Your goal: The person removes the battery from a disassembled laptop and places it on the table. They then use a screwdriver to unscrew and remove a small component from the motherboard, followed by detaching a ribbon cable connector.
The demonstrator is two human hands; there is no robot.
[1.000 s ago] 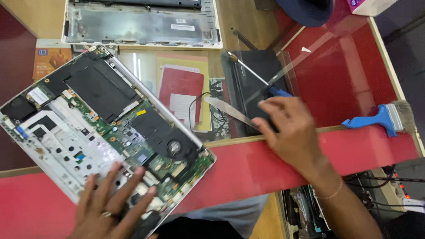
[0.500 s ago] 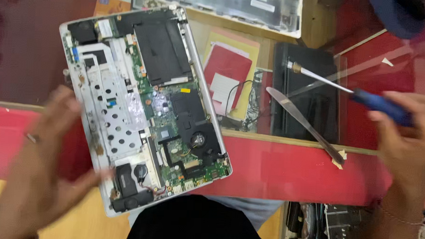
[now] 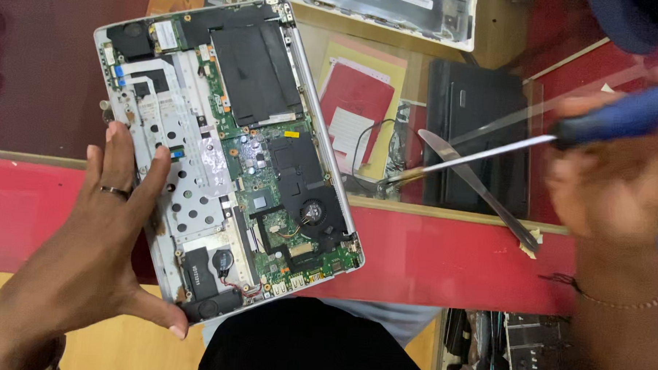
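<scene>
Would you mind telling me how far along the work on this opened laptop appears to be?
Done: the laptop lies with its bottom cover off, board and fan exposed; a removed cover lies at the top. In hand: the left hand steadies the laptop's edge, while the right hand holds a blue-handled screwdriver. Left: board, fan and black battery look fitted.

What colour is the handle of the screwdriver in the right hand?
Blue; the screwdriver handle, held by the right hand, shows best in the head view, though blurred.
</scene>
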